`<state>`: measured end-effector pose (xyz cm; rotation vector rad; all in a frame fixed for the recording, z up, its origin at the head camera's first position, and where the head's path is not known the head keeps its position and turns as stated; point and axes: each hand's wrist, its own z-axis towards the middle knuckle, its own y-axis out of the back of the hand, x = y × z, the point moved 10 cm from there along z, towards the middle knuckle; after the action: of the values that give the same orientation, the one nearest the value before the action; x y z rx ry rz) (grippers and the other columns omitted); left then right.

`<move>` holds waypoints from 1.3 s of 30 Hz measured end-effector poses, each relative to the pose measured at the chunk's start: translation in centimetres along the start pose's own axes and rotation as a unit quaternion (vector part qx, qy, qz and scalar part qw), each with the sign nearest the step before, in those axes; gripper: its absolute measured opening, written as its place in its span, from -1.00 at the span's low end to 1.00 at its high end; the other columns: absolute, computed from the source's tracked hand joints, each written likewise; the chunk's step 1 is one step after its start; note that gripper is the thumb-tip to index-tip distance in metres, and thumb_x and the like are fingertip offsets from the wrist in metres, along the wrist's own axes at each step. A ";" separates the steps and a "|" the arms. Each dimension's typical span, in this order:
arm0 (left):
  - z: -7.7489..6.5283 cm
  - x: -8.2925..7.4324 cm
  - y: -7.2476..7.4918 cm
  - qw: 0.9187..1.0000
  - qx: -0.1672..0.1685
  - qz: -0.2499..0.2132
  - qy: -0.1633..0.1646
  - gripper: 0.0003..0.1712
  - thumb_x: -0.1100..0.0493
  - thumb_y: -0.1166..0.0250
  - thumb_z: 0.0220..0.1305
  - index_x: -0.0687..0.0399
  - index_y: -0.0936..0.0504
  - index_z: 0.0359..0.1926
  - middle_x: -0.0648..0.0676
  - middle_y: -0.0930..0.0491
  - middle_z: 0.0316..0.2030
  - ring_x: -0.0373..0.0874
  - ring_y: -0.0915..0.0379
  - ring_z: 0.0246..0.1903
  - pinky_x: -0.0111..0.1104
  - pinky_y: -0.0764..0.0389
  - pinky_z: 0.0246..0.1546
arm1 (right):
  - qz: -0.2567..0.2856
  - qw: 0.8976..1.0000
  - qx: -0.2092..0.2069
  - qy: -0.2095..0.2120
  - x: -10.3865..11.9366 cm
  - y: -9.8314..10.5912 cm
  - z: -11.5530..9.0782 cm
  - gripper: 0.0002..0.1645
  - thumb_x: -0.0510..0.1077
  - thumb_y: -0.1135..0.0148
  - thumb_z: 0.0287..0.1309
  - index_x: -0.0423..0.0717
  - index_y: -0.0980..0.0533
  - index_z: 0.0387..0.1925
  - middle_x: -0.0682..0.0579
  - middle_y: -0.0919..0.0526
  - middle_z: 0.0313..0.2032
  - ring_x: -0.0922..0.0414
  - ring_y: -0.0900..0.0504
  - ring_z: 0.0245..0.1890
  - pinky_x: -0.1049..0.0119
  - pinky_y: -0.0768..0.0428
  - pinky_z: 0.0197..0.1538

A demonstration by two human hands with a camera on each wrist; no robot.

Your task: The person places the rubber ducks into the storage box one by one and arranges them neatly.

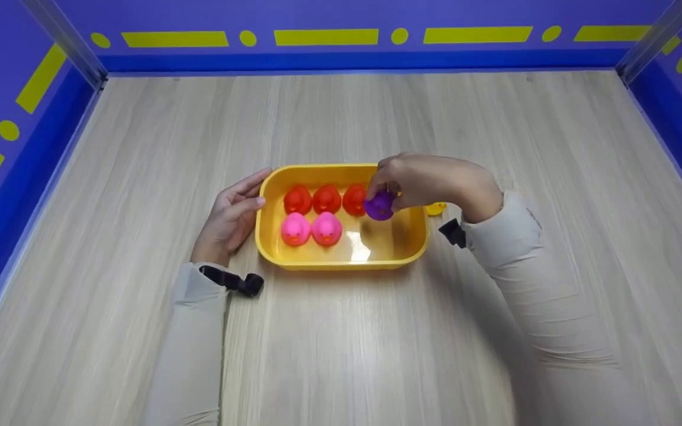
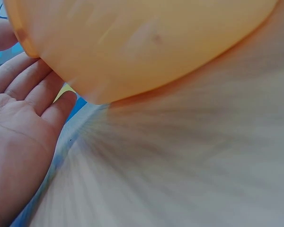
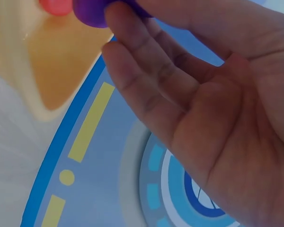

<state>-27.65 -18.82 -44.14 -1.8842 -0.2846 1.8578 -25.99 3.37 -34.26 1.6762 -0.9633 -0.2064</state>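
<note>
A yellow plastic tub [image 1: 341,265] stands on the table in the head view. Inside it are three red rubber ducks [image 1: 327,199] in a row and two pink rubber ducks [image 1: 326,229] nearer me. My left hand [image 1: 233,216] grips the tub's left end, thumb at the rim and fingers along the outer wall; the left wrist view shows this hand [image 2: 23,118] against the tub wall [image 2: 146,52]. Between thumb and fingers, my right hand [image 1: 427,182] pinches a purple rubber duck [image 1: 379,206] over the tub, beside the rightmost red duck. The right wrist view shows only part of the purple duck [image 3: 92,12].
Just past the tub's right end, a small yellow duck [image 1: 436,208] shows partly behind the right wrist. The wood-grain table [image 1: 341,349] is bordered at the back and sides by blue-purple panels [image 1: 341,59] with yellow marks. Each wrist wears a black camera strap [image 1: 231,279].
</note>
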 end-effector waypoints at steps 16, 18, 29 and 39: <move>-0.2 -0.1 0.0 1.000 0.006 0.004 -0.002 -0.35 0.55 0.00 0.16 0.54 -0.20 0.32 0.14 -0.52 0.16 -0.12 -0.44 0.17 -0.37 -0.44 0.25 | 0.044 0.995 0.083 -0.041 0.9 -1.9 2.5 -0.67 -0.36 -0.32 0.05 0.01 -0.62 -0.13 0.04 -0.64 -0.20 0.06 -0.53 -0.18 0.25 -0.61 -0.03; -0.2 0.0 0.0 1.000 0.005 0.001 0.000 -0.35 0.55 0.00 0.16 0.54 -0.19 0.33 0.14 -0.52 0.15 -0.12 -0.44 0.17 -0.37 -0.44 0.25 | 0.046 0.994 0.086 -0.040 1.2 -2.0 2.8 -0.66 -0.38 -0.32 0.03 0.00 -0.62 -0.14 0.04 -0.64 -0.19 0.06 -0.53 -0.18 0.24 -0.60 -0.03; -0.1 0.0 -0.1 1.000 0.013 -0.009 -0.003 -0.37 0.55 -0.02 0.18 0.51 -0.23 0.32 0.10 -0.55 0.13 -0.11 -0.44 0.17 -0.36 -0.45 0.24 | 0.014 0.995 0.097 -0.036 2.2 -3.1 3.9 -0.58 -0.37 -0.36 0.00 -0.05 -0.62 -0.04 0.01 -0.64 -0.11 0.07 -0.54 -0.13 0.20 -0.61 0.05; -0.1 -0.1 0.0 1.000 0.005 -0.006 -0.001 -0.35 0.55 -0.01 0.16 0.53 -0.20 0.33 0.11 -0.55 0.11 -0.12 -0.46 0.15 -0.37 -0.48 0.20 | -0.013 0.994 0.103 -0.027 2.5 -3.6 4.6 -0.57 -0.40 -0.32 -0.01 -0.04 -0.62 -0.06 0.01 -0.65 -0.11 0.08 -0.53 -0.15 0.23 -0.60 0.00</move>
<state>-27.54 -18.85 -44.07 -1.8692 -0.2866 1.8503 -25.31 -1.53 -38.19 1.8817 -1.0317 -0.1755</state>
